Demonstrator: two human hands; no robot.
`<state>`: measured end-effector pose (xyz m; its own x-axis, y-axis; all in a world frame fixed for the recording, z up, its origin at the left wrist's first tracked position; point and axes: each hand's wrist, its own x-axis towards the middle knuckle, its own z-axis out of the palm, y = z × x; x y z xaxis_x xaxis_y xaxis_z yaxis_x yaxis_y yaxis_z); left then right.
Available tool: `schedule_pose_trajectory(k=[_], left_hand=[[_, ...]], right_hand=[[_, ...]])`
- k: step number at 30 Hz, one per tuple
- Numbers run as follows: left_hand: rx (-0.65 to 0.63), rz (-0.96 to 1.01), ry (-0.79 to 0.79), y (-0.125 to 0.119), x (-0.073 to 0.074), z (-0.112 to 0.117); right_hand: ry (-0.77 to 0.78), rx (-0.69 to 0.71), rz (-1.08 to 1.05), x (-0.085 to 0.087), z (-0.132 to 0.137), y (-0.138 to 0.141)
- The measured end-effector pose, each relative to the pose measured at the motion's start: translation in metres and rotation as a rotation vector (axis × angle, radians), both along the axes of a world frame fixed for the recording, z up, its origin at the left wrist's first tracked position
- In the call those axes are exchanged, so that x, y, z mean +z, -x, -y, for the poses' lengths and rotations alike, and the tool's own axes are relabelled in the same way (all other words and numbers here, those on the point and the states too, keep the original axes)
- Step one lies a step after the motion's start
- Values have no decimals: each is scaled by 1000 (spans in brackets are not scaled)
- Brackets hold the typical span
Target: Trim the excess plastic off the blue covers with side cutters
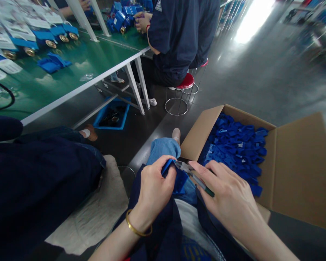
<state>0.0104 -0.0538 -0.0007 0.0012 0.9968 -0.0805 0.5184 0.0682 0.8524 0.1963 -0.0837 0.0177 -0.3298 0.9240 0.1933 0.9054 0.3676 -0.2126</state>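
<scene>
My left hand (158,183) is closed round a blue plastic part (167,166), held above my lap. In my right hand (225,188) is a pair of cutting pliers (198,178), with a dark green end on the handle. The pliers' jaws meet the edge of the blue part beside my left thumb. Whether the jaws are open or closed on it is too small to tell. More blue plastic (180,181) shows below the part, over my jeans.
At my right stands an open cardboard box (273,163) heaped with blue plastic parts (237,141). A green-topped table (97,58) bears blue pieces with brass fittings. A co-worker (179,32) sits there on a red stool (187,81); another person (43,181) is close on my left. A blue tray (122,121) lies underneath.
</scene>
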Motion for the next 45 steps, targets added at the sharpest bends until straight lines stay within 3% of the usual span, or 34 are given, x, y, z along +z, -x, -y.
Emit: schedule_pose_trajectory(k=[21, 32, 39, 45], left_hand=[[-9, -86, -17, 1, 0, 4], [-106, -458, -74, 0, 0, 2], [-137, -483, -64, 1, -1, 2], [-125, -232, -39, 7, 5, 0]], right_hand=[[-5, 4, 30, 1, -1, 1], [-38, 5, 122, 7, -2, 6], [77, -30, 41, 6, -1, 7], [324, -34, -262, 3, -10, -2]])
